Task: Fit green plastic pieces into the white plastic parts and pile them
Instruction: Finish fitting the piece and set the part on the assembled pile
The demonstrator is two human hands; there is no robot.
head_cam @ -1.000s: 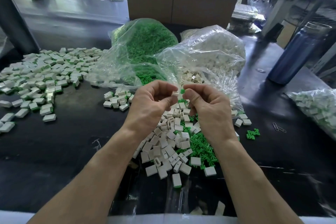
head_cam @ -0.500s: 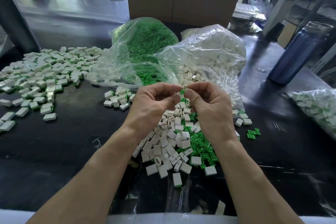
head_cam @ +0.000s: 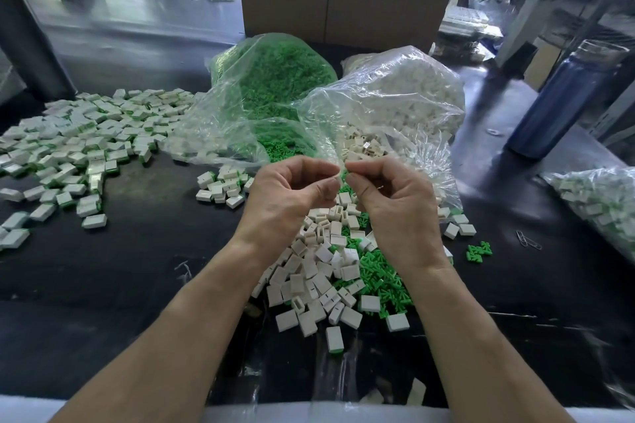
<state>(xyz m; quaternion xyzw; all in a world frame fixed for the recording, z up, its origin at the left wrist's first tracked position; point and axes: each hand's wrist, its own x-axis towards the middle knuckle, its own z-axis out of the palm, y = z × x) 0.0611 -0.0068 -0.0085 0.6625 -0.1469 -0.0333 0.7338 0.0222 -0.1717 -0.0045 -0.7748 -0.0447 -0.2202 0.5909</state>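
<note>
Both hands lower than before, left hand (head_cam: pixel 292 196) and right hand (head_cam: pixel 391 203) fingertip-to-fingertip, curled, grasped item hidden.

Black table (head_cam: pixel 137 285): bags (head_cam: pixel 395 96), loose parts (head_cam: pixel 319 271).

Three clear plastic bags (head_cam: pixel 395 103) sit upper centre and at right edge, one blue bottle (head_cam: pixel 563 96) upper right, one cardboard box (head_cam: pixel 343 7) top centre, two hands (head_cam: pixel 292 196) mid-frame, loose white parts (head_cam: pixel 319 271) uncountable.

A black tabletop (head_cam: pixel 144 271) fills the foreground. Behind its far edge stands a brown cardboard box (head_cam: pixel 336 0); grey metal shelving posts (head_cam: pixel 536 0) rise at the far right corner.
</note>
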